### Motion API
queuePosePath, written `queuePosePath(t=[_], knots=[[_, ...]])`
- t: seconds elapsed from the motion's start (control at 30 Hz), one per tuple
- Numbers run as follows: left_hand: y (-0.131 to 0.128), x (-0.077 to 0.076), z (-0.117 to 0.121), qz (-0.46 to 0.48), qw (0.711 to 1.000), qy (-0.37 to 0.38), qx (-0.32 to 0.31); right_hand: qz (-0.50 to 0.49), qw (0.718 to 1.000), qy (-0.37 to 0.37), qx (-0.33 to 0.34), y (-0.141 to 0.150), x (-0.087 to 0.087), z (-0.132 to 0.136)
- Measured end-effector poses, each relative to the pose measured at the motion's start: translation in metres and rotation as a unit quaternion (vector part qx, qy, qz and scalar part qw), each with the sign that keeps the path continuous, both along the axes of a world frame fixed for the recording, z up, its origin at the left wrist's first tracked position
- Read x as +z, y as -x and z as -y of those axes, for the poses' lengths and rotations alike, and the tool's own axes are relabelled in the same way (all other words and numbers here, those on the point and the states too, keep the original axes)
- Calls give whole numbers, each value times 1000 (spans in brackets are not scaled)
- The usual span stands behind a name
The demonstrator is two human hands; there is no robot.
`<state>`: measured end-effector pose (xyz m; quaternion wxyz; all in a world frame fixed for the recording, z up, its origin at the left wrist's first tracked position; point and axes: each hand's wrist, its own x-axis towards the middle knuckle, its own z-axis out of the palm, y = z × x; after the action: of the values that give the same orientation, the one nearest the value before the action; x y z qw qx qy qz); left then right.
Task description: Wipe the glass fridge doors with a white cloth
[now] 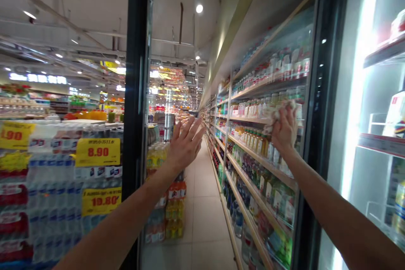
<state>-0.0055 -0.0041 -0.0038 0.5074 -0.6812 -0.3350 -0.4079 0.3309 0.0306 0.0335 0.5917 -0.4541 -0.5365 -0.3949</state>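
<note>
Right grip (284,131) over bunched cloth (270,115)

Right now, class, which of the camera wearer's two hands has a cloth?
The right hand: a crumpled, pale cloth shows under it, whereas the left hand is spread and shows none.

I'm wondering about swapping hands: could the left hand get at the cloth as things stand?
Probably yes: the left hand looks empty, and nothing shows between it and the cloth across the glass door. The right hand holds the cloth, though, and may need to loosen.
</note>
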Motion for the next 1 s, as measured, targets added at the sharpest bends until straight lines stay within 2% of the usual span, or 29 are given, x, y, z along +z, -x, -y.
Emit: queuePosePath(t=[0.07, 0.1, 0.2, 0.27, 0.33, 0.4, 0.43, 0.53, 0.6, 0.63, 0.67, 0.73, 0.83, 0.9, 0.93, 1.0], knots=[[-1, 0, 1, 0, 1000, -9, 5, -89, 996, -23, -5, -12, 4, -5], [-2, 0, 1, 0, 1000, -15, 6, -86, 996, -30, -1, -5, 3, -5], [0, 0, -1, 3, 1000, -24, 0, 63, 997, -35, 27, 50, -14, -1], [1, 0, -2, 4, 1000, -21, -8, 168, 985, -28, 36, 87, -27, 4], [1, 0, -2, 4, 1000, -12, -11, 238, 970, -13, 35, 100, -33, 7], [-1, -1, -2, 8, 1000, 0, -6, 243, 970, 0, 28, 84, -29, 6], [-2, -2, -2, 15, 1000, 4, -1, 214, 977, 4, 22, 68, -24, 4], [-9, -5, 0, 33, 999, 9, 14, 30, 999, -12, 7, 21, 0, -3], [-12, -6, 1, 34, 999, 7, 20, -63, 997, -33, 7, 11, 11, -5], [-13, -6, 2, 33, 999, 8, 23, -73, 996, -42, 10, 17, 12, -4], [-13, -7, 3, 32, 999, 8, 24, -56, 997, -46, 15, 28, 11, -2], [-13, -7, 5, 32, 999, 4, 22, 43, 998, -39, 26, 60, 1, 4], [-12, -6, 6, 29, 999, 4, 21, 218, 975, -7, 37, 94, -15, 11], [-11, -6, 6, 29, 999, 7, 19, 247, 968, 6, 33, 84, -14, 11], [-11, -6, 6, 29, 999, 9, 18, 221, 975, 8, 28, 69, -9, 9], [-12, -6, 6, 32, 999, 8, 16, 96, 995, 2, 13, 30, 4, 3]])
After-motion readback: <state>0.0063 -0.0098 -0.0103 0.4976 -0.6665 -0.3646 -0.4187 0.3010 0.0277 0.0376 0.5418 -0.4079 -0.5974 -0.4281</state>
